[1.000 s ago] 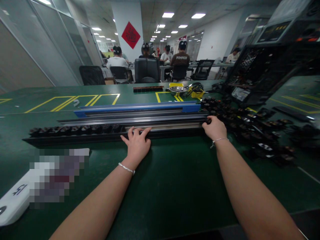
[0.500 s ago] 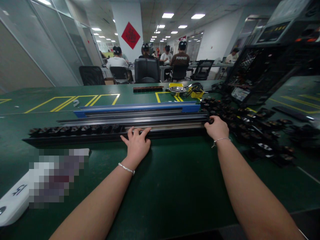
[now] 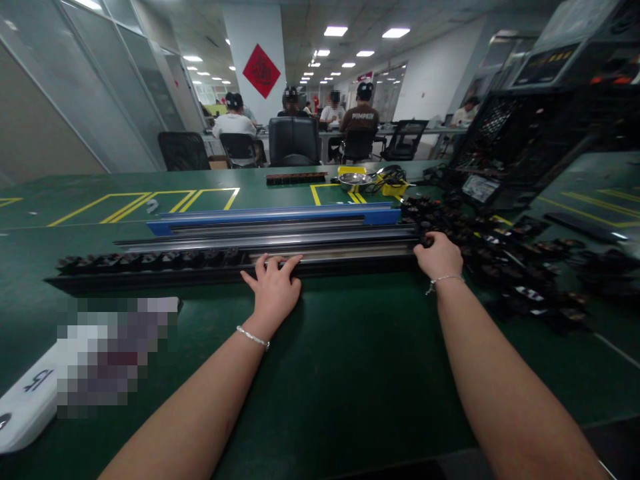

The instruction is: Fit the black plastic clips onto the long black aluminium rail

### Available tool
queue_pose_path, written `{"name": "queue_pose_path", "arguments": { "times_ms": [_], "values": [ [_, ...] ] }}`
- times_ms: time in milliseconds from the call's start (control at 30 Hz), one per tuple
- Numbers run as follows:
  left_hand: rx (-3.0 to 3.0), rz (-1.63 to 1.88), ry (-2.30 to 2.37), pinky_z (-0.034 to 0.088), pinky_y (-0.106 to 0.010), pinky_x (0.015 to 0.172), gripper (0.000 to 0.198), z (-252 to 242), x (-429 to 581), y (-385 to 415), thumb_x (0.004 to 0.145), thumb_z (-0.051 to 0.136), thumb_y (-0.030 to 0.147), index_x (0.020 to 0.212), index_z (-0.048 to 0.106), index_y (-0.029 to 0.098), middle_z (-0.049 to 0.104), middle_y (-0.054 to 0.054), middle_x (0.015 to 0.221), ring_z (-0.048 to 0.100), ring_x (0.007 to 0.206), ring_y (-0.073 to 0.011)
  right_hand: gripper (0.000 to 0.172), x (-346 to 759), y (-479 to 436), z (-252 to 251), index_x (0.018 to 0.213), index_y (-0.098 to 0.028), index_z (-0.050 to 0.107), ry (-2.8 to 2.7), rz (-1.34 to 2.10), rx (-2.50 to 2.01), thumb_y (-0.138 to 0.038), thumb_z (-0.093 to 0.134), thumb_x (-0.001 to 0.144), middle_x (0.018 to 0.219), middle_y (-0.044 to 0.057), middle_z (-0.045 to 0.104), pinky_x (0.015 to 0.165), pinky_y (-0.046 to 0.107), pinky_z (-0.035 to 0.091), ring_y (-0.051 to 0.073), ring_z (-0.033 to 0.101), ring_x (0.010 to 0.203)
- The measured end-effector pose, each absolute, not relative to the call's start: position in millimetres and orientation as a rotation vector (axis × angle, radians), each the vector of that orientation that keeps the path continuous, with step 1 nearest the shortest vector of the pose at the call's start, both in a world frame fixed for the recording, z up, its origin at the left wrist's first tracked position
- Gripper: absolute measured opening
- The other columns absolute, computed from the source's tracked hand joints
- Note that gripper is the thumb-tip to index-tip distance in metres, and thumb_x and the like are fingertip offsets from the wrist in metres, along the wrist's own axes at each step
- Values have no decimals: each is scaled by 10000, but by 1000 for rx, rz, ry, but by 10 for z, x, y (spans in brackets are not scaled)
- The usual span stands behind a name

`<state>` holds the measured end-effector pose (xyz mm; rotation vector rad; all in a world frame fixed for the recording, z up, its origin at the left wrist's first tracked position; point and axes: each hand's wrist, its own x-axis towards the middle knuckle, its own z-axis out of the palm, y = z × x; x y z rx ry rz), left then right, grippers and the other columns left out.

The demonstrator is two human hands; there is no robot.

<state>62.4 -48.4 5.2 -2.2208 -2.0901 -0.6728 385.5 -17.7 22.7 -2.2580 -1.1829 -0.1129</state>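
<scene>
A long black rail (image 3: 345, 269) lies across the table in front of me. Several small black parts (image 3: 150, 259) sit in a row along its left half. My left hand (image 3: 276, 288) rests on the rail's middle, its fingers spread, just right of that row. At the rail's right end, my right hand (image 3: 440, 255) pinches a small black part (image 3: 427, 240), mostly covered by the fingers. Behind the rail lie another dark metal rail (image 3: 270, 240) and a blue strip (image 3: 383, 217).
Loose black parts (image 3: 530, 260) lie heaped on the right, before a black open-framed machine (image 3: 505, 147). A white object (image 3: 30, 393), partly pixelated, lies front left. Farther back are a metal bowl (image 3: 355, 180) and a dark segmented strip (image 3: 296, 179). People sit beyond.
My right hand has shifted slightly to the right, along with the small black part in its fingers. My left hand stays in place on the rail.
</scene>
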Motion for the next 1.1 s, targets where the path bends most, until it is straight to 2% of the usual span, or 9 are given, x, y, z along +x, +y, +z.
{"name": "queue_pose_path", "arguments": {
  "times_ms": [567,767,1100],
  "values": [
    [-2227,-643,-2098,134,-755,998,505,61,619,-482,786,473,236,1259,517,408,526,-57,1259,268,1317,-338,429,3942,-158,147,1110,-160,600,-1178,-132,-2171,-296,555,706,1065,123,623,863,374,440,246,571,965],
    [-2227,-679,-2071,136,-769,983,501,33,609,-474,782,472,234,1247,523,412,535,-55,1241,277,1310,-337,451,3958,-157,154,1133,-146,591,-1146,-101,-2183,-285,548,707,1091,140,617,881,399,434,274,566,990],
    [-2222,-655,-2104,128,-750,1003,496,49,622,-478,785,474,237,1249,525,405,527,-58,1259,265,1319,-334,460,4048,-160,141,1136,-154,589,-1039,-97,-2191,-289,545,699,1032,133,622,860,413,444,273,577,939]
  ]
}}
